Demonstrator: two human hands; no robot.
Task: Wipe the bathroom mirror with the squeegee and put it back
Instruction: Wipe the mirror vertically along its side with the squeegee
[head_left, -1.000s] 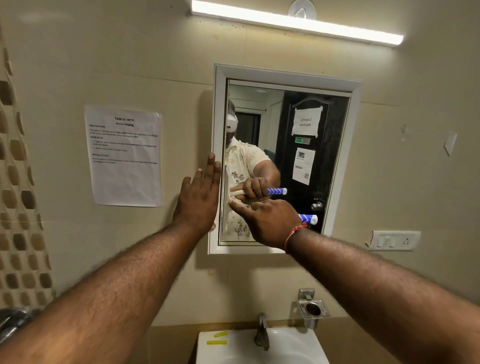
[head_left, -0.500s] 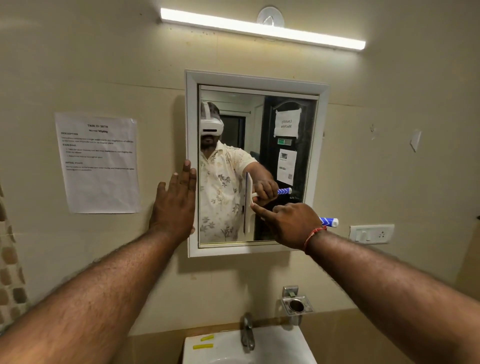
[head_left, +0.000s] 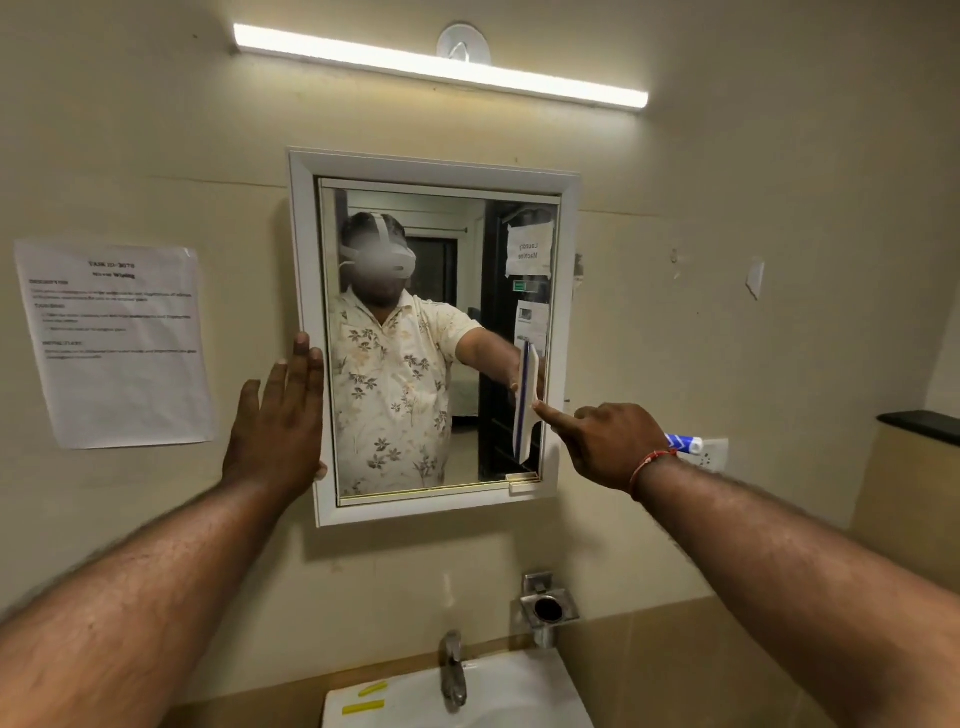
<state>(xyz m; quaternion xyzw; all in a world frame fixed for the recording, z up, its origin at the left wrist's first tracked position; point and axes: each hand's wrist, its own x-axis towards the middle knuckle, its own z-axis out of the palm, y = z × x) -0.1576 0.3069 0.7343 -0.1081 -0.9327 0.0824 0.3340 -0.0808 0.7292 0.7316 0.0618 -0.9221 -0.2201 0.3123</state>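
Note:
The white-framed bathroom mirror hangs on the beige wall above the sink. My right hand grips the squeegee's blue-and-white handle, with the index finger stretched forward onto the head. The white squeegee blade stands upright against the glass close to the mirror's right edge. My left hand lies flat with straight fingers on the mirror's left frame and the wall beside it. Most of the handle is hidden inside my right fist.
A white sink with a chrome tap and two yellow tape marks sits below. A metal holder is fixed on the wall. A paper sheet hangs left, a socket plate right, a tube light above.
My right hand has drawn the squeegee across the glass from the left side to the right edge. My left hand has stayed on the frame. The view has shifted.

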